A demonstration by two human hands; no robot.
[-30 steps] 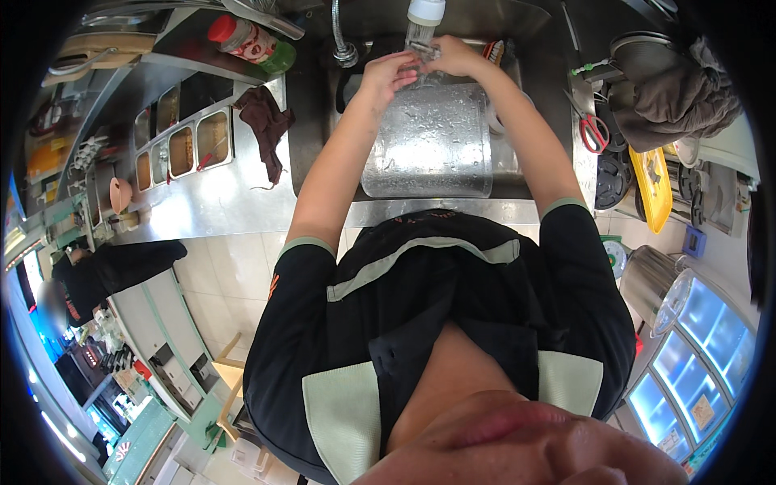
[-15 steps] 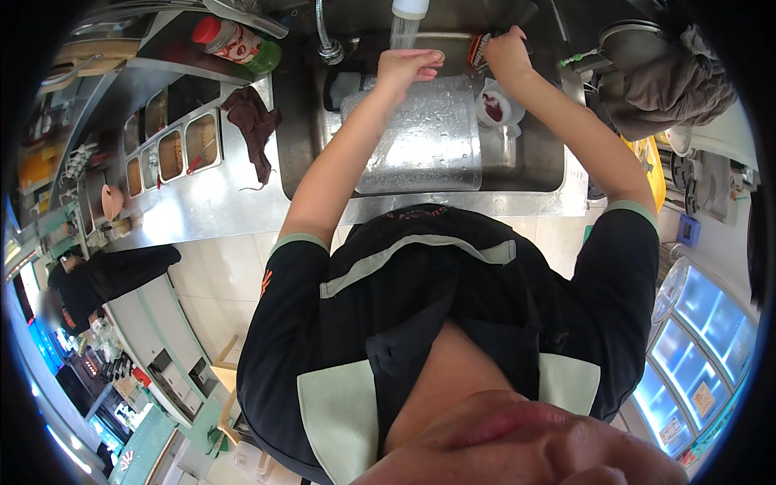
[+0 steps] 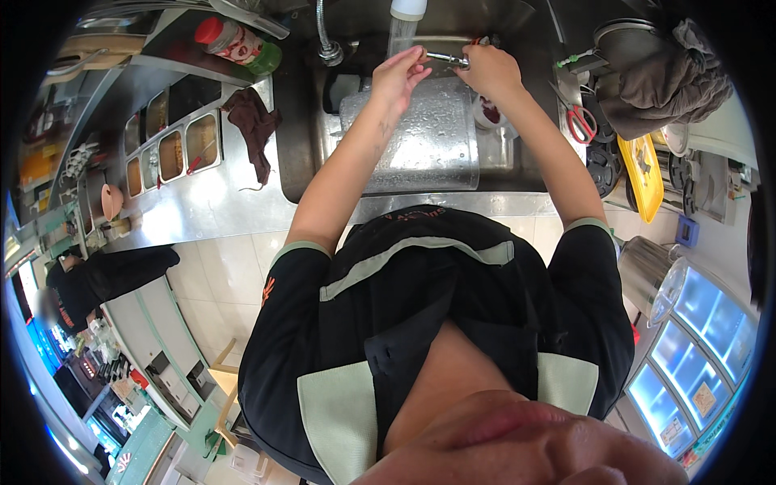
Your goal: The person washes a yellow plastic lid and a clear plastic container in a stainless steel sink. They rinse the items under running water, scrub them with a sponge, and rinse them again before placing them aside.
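With the clear container point(image 3: 416, 149) taken as the middle of a clock, and twelve o'clock toward the upper edge of the view, both hands were at work above the sink point(image 3: 529, 174). The right hand point(image 3: 491, 71) was between one and two o'clock, with its fingers closed around one end of a slim metal tool point(image 3: 447, 59). This tool lay nearly level at one o'clock, and its other end reached to the fingertips of the left hand point(image 3: 398, 79). The left hand was at twelve o'clock, with its fingers partly bent, but I could not tell whether they gripped the tool or only touched it. Just above the left hand, also at twelve o'clock, a white nozzle point(image 3: 408, 10) let water run down. The container lay on its side, wet with drops. Close to it, at half past two, stood a white vessel point(image 3: 489, 115) with something dark red in it, partly covered by the right forearm. On the steel tabletop point(image 3: 182, 212), a brown cloth point(image 3: 254, 129) was lying at nine o'clock, and a jar with red lid point(image 3: 237, 46) was at ten o'clock. Well apart, at three o'clock, there were scissors with red handles point(image 3: 581, 124) and, farther out, a yellow tray point(image 3: 643, 178).
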